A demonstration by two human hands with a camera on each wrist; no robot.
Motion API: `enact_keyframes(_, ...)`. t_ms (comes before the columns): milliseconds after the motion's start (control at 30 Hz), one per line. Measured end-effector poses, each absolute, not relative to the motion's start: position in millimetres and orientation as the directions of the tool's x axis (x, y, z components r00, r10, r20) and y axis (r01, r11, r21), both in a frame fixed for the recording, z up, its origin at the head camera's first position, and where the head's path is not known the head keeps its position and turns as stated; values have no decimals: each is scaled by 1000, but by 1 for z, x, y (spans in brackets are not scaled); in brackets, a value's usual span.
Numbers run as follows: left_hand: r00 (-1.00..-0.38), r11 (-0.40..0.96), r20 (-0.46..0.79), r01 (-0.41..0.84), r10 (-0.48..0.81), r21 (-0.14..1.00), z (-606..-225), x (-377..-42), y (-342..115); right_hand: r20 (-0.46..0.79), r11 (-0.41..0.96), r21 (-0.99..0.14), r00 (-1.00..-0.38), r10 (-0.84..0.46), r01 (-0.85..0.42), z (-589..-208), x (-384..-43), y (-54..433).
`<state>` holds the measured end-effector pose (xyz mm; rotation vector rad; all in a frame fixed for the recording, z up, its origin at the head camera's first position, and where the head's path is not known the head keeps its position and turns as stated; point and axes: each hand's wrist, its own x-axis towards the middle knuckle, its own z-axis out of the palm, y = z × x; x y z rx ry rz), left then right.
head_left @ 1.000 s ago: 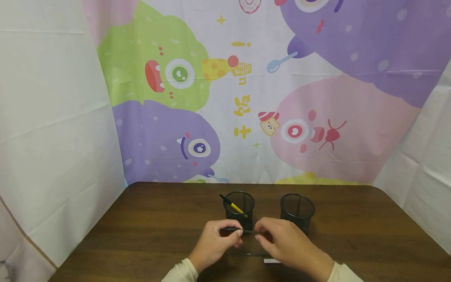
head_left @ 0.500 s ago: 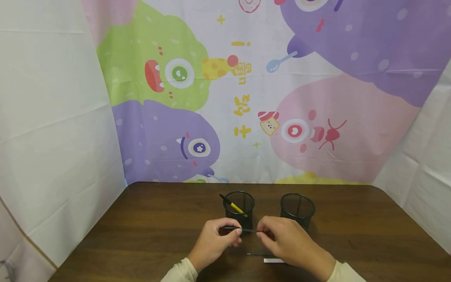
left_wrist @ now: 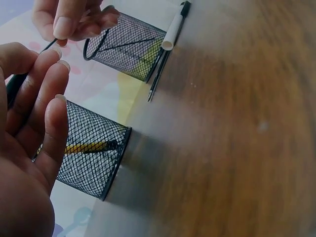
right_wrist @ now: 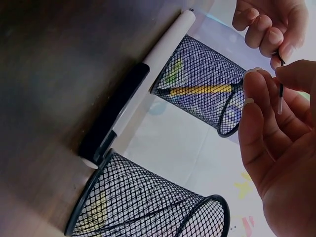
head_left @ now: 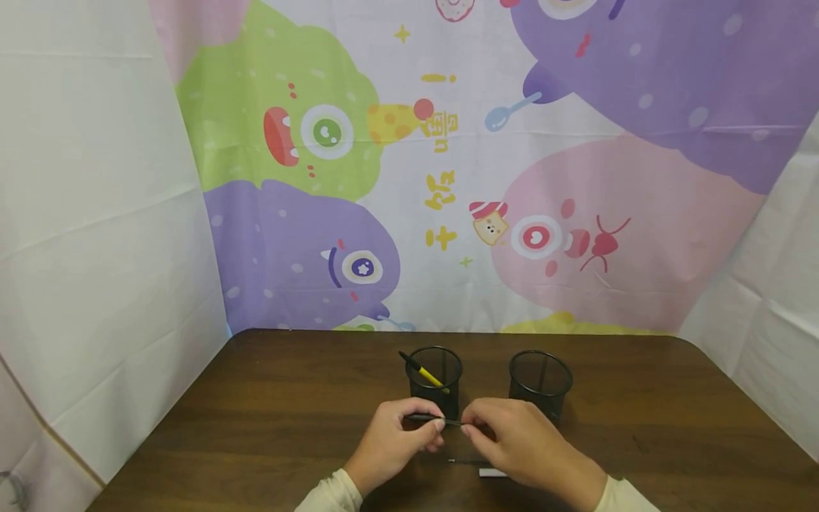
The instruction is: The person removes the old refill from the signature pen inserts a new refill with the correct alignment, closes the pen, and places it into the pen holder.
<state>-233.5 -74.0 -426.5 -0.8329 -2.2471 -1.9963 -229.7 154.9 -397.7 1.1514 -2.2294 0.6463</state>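
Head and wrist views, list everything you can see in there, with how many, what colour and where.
Dark pen piece: 1, black, in the left hand
Thin rod: 1, dark with a clear end, pinched in the right hand
Mesh cups: 2, black, side by side on the table
Yellow pen: 1, yellow and black, leaning in the left cup
Pen barrel: 1, white and black, lying on the table
Refill: 1, dark with silver tip, beside the barrel
Table: 1, brown, under everything
Backdrop: 1, multicoloured cartoon print, behind the table
Side sheets: 2, white, left and right
Sleeves: 2, cream, at the wrists
Hands: 2, above the table
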Motion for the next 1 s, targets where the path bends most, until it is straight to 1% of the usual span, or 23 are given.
enact_keyframes(700,-831,10,370,411,414,912,-428,-232,-72,641,495,-192,-491,-590,-847,-398,-227,152)
enact_keyframes(833,-828,10,363,406,427,914,-426,-231,-72,649,485,-182,-475,-594,-855,-397,-225,150)
enact_keyframes(1000,-807,12,391,442,443,897,-427,-232,-71,663,470,-173,-456,-594,-865,-397,-224,149)
